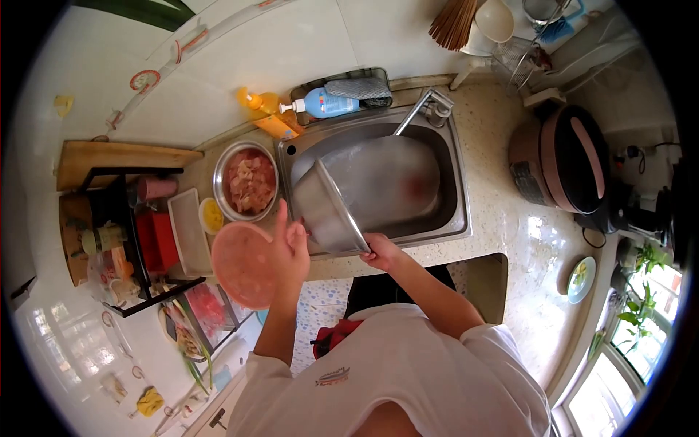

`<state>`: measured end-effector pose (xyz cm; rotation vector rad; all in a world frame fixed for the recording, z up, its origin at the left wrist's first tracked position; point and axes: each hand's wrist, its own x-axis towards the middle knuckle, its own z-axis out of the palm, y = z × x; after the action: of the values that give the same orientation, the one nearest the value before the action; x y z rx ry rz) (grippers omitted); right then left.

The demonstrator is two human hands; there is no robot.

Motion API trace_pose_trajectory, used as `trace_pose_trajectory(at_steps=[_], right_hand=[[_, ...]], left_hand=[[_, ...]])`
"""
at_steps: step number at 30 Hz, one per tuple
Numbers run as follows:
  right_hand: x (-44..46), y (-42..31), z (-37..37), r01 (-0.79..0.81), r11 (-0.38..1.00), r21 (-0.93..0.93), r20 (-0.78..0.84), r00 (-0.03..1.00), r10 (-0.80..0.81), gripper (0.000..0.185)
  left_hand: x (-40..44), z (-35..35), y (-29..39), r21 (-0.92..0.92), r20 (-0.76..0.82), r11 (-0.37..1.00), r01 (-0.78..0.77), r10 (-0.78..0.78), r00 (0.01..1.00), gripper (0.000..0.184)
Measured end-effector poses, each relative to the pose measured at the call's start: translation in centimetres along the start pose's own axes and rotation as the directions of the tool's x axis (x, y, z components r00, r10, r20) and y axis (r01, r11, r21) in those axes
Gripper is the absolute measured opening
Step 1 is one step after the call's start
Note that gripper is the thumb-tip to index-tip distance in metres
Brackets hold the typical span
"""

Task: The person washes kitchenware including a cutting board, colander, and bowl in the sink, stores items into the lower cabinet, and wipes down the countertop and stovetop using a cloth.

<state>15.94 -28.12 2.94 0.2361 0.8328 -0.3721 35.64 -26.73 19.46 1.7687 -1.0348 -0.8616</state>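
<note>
My right hand [382,252] is closed on the rim of a stainless steel bowl [324,207], which is tipped on its side over the near left part of the sink [460,175]. Just left of the bowl, my left hand [290,251] is raised with its fingers apart. It overlaps a pink plastic basin [244,266] in view, and I see no grip on it. Cloudy water with a blurred reddish patch shows in the sink. A steel bowl of cut raw meat [251,182] stands on the counter left of the sink.
A faucet [429,108] rises behind the sink. Blue soap bottle [328,103], orange bottle [262,100] and grey cloth [358,89] sit along the back. At left are a white tray [188,233] and black rack [138,247]; at right, a rice cooker [557,160].
</note>
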Motion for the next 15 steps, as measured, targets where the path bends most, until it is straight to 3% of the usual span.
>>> trace_pose_trajectory(at_steps=[4, 8, 11, 15], right_hand=[[-0.3, 0.1, 0.5, -0.066, 0.996, 0.062, 0.055, 0.996, 0.063, 0.011], [0.0, 0.6, -0.3, -0.106, 0.989, 0.103, 0.128, 0.987, 0.093, 0.013], [0.7, 1.2, -1.3, -0.077, 0.995, 0.067, 0.092, 0.993, 0.070, 0.013], [-1.6, 0.8, -0.4, 0.194, 0.973, -0.121, -0.039, 0.979, -0.200, 0.021]], left_hand=[[-0.3, 0.2, 1.2, 0.175, 0.051, 0.975, -0.139, 0.132, 0.990, 0.061], [-0.5, 0.6, 2.3, 0.237, 0.068, 0.960, -0.148, 0.136, 0.988, 0.063], [-0.5, 0.6, 1.8, 0.256, 0.067, 0.952, -0.166, 0.154, 0.986, 0.061], [-0.2, -0.4, 0.3, 0.254, 0.072, 0.962, -0.098, 0.083, 0.994, 0.059]])
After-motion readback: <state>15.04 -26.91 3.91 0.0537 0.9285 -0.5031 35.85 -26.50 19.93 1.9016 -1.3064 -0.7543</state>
